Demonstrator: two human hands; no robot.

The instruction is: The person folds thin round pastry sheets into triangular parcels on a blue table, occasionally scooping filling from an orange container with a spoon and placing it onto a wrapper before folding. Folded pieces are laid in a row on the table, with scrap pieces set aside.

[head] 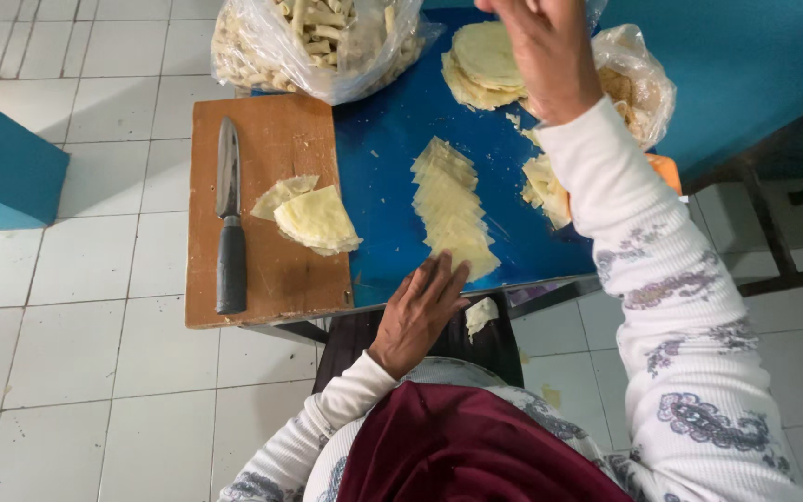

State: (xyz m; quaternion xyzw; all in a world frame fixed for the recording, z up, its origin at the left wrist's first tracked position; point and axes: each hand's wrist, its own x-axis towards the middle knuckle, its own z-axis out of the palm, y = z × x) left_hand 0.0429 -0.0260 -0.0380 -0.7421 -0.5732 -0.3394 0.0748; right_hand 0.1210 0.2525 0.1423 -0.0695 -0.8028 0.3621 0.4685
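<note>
My left hand [417, 311] rests flat at the near edge of the blue table [383, 177], fingertips touching the closest piece of a fanned row of pale dough wedges [450, 206]. My right hand [543, 51] is raised over the far side of the table, by a stack of round dough sheets [480, 60]; its fingers leave the frame at the top, so its grip is hidden. On a wooden cutting board [267, 270] at the left lie a dark-handled knife [229, 218] and a small pile of quarter-cut sheets [313, 218].
A clear plastic bag of rolled pastry sticks [313, 42] sits at the table's far left. Another bag [638, 84] lies at the far right, with more cut pieces [543, 186] beside my sleeve. A scrap [480, 314] hangs below the table edge. White tiled floor surrounds the table.
</note>
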